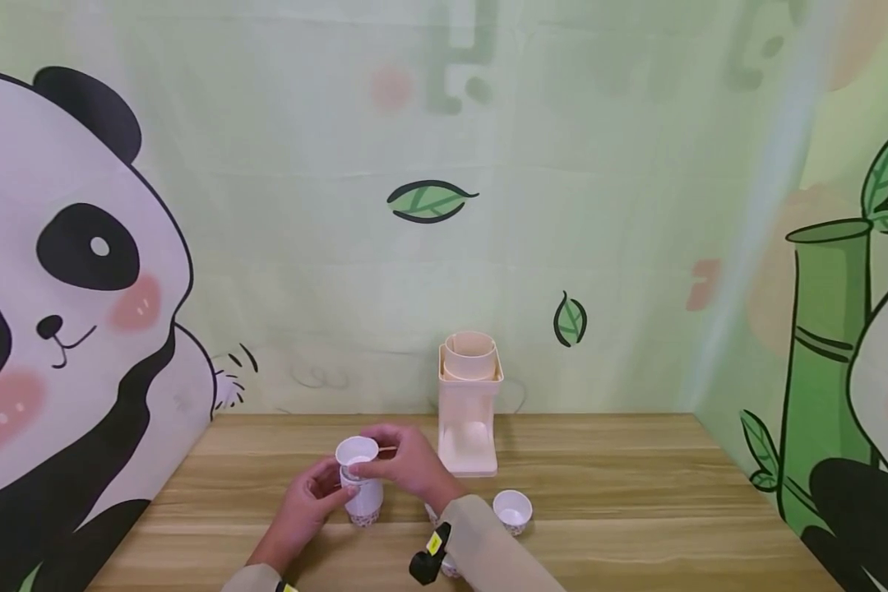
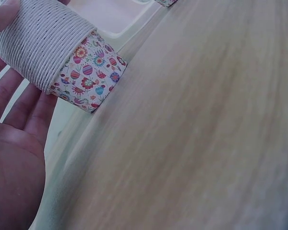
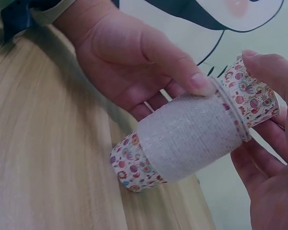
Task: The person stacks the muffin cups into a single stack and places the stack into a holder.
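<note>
My left hand (image 1: pixel 303 506) grips a tall stack of nested paper cups (image 1: pixel 365 501), upright above the wooden table. White rims lie tightly layered along it, and a floral print shows on its lowest cup in both wrist views. Between the thumb and fingers of my right hand (image 1: pixel 410 464) is a single paper cup (image 1: pixel 357 452), its white mouth facing up. That cup's lower end sits at the stack's top rim in the right wrist view, where its floral side (image 3: pixel 249 93) shows. How deep it sits is hidden.
A pale pink holder (image 1: pixel 468 448) with a round tube (image 1: pixel 469 358) on top stands at the table's back. One small paper cup (image 1: pixel 513 510) stands upright right of my right forearm. Other cups are mostly hidden by that arm. A panda-printed cloth (image 1: pixel 326 247) hangs behind.
</note>
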`<state>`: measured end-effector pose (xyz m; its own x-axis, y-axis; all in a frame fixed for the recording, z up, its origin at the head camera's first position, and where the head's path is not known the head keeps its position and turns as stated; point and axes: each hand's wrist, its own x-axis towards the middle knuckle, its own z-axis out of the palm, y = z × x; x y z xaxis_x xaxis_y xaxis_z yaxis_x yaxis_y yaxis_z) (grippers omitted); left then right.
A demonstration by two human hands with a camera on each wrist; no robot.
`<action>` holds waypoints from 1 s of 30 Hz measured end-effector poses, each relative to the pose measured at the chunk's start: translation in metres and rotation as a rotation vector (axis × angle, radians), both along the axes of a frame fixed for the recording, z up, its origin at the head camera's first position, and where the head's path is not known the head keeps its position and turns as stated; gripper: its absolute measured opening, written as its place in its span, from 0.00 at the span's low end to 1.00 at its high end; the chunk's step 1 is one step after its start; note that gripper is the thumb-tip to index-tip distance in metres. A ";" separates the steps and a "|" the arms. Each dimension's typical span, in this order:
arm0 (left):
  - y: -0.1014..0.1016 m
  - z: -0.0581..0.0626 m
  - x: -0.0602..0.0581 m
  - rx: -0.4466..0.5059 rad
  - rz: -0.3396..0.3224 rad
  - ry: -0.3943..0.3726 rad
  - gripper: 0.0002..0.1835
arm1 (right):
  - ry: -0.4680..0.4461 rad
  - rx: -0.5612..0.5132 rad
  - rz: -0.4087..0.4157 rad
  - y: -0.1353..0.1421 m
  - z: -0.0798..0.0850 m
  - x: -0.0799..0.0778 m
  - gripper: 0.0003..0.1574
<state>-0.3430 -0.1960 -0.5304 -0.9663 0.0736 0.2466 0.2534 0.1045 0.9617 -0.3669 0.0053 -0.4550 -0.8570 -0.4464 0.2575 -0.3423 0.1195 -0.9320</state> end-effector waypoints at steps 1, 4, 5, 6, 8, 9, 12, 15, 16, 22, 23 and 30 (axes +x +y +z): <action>0.000 0.000 0.000 -0.004 -0.002 -0.003 0.29 | 0.001 0.005 0.005 0.000 0.000 0.000 0.29; 0.000 0.001 0.001 -0.006 -0.002 -0.007 0.30 | 0.007 0.023 0.016 0.000 -0.003 -0.002 0.31; 0.000 0.001 0.001 -0.003 -0.003 -0.013 0.30 | 0.008 0.028 0.018 0.000 -0.004 -0.002 0.32; 0.000 0.001 0.001 -0.003 -0.005 -0.015 0.30 | 0.010 0.035 0.019 0.000 -0.004 -0.003 0.33; -0.001 0.001 0.001 0.004 -0.005 -0.012 0.29 | 0.016 0.048 0.024 0.001 -0.006 -0.003 0.34; -0.001 0.000 0.000 0.005 -0.004 -0.009 0.28 | 0.015 0.053 0.026 0.002 -0.007 -0.004 0.34; -0.001 0.000 0.000 0.011 -0.010 -0.009 0.27 | 0.015 0.066 0.037 0.003 -0.009 -0.005 0.34; -0.001 0.000 0.000 0.011 -0.016 -0.011 0.27 | 0.005 0.072 0.041 0.005 -0.009 -0.004 0.34; -0.001 0.001 0.000 0.012 -0.018 -0.013 0.27 | 0.001 0.074 0.041 0.005 -0.009 -0.004 0.34; -0.001 0.001 0.000 0.020 -0.021 -0.023 0.28 | -0.022 0.075 0.046 0.006 -0.009 -0.002 0.33; -0.001 0.000 0.000 0.020 -0.020 -0.019 0.28 | -0.021 0.076 0.048 0.006 -0.009 -0.001 0.33; -0.001 0.000 0.000 0.019 -0.025 0.008 0.27 | -0.024 0.082 0.060 0.010 -0.010 0.000 0.33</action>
